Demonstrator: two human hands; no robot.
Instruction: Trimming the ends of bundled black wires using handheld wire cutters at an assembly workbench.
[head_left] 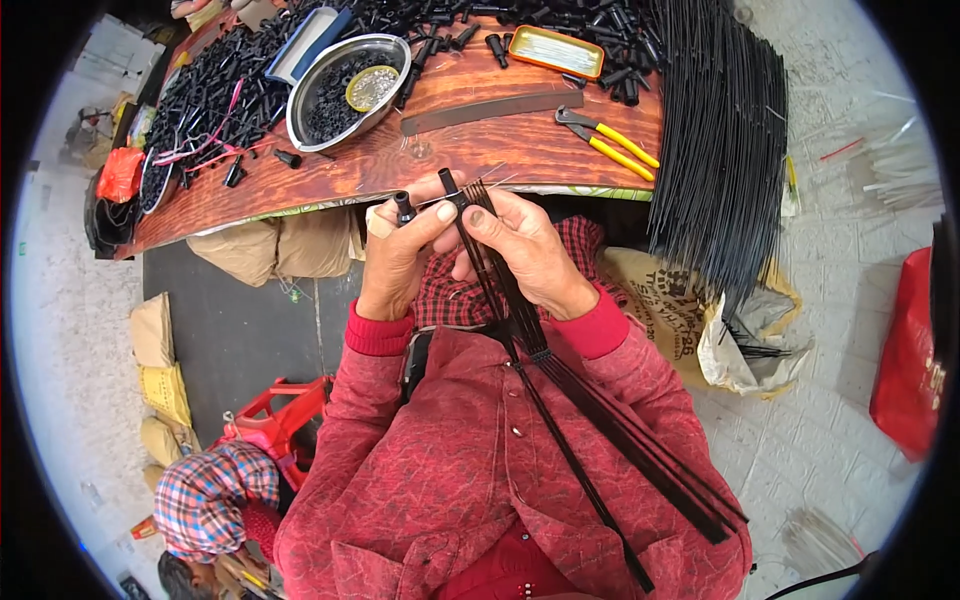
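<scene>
In front of my chest I hold a folded umbrella frame, a bundle of long thin black ribs beside a black shaft. My left hand is closed around its upper end, thumb pressed by the hub. A short black tubular fitting sticks up between the left fingers. My right hand pinches the ribs just below their tips, thumb and fingers closed. Several fine metal-coloured wires poke out above the right thumb. The frame's lower ends fan out over my red jacket. Some fingertips are hidden behind the ribs.
On the wooden table are a metal bowl of small black parts, piled black fittings, a flat metal bar, yellow-handled pincers and a tin of pins. Black rods overhang the right edge. Another person is at lower left.
</scene>
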